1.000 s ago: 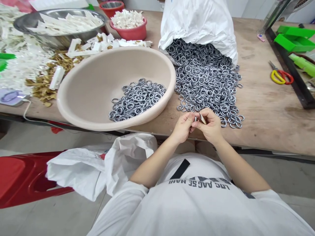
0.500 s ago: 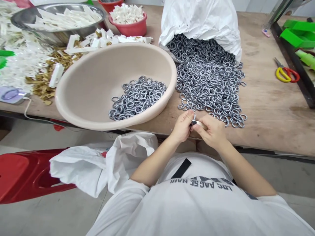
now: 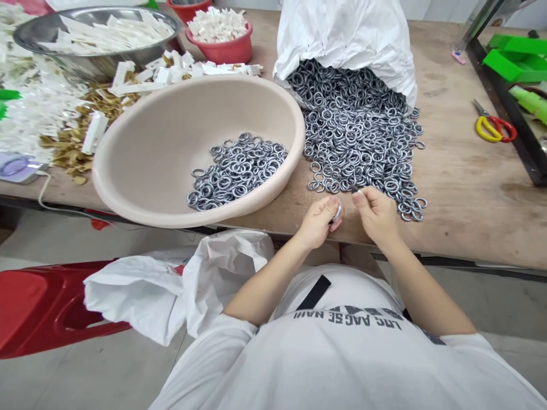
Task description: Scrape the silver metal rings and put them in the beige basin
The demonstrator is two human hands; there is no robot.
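Note:
My left hand [image 3: 319, 221] is closed on a grey ring [image 3: 337, 212] at the table's front edge. To its right, my right hand [image 3: 376, 217] pinches a small dark piece, partly hidden by the fingers. A gap separates the two hands. Just beyond them lies a heap of grey rings [image 3: 359, 136], spilling from a white sack [image 3: 344, 31]. The large beige basin [image 3: 145, 142] stands left of the heap, with a pile of grey rings [image 3: 241, 171] inside it.
Scissors [image 3: 494, 128] lie at the right, near green trays [image 3: 515, 65] beyond a dark rail. A metal bowl [image 3: 98, 60], a red bowl [image 3: 220, 50] and loose white parts fill the back left. A red stool [image 3: 25, 307] and white bag [image 3: 141, 296] are below the table.
My right hand has moved apart from my left, drawing the small dark piece away from the ring. My left hand keeps its hold on the ring.

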